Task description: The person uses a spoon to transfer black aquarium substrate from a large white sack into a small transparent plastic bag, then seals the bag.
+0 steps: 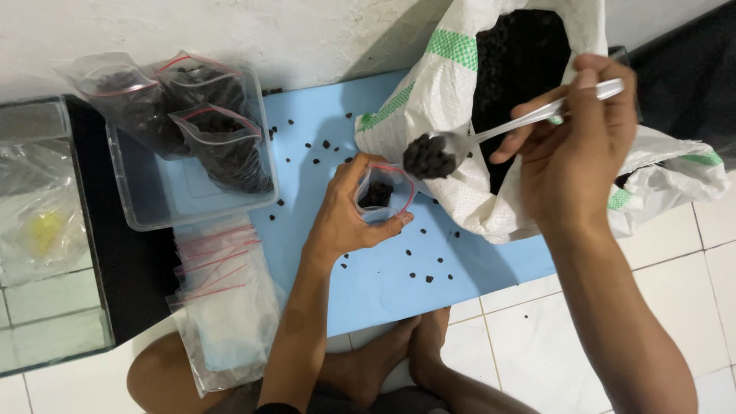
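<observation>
My left hand [346, 215] holds a small clear zip bag [381, 192] open over the blue board [376, 284]; dark pellets lie in its bottom. My right hand [571, 146] grips a metal spoon [491, 134] whose bowl, heaped with dark pellets, hangs just right of the bag's mouth. Behind the spoon stands a large white woven sack [452, 100] with green stripes, open and full of the same dark pellets.
A clear plastic tub [153, 195] at the left holds three filled zip bags [222, 146]. A stack of empty zip bags [222, 299] lies below it. Loose pellets [418, 264] dot the blue board. A glass tank [46, 230] stands at the far left. My feet rest on white tiles.
</observation>
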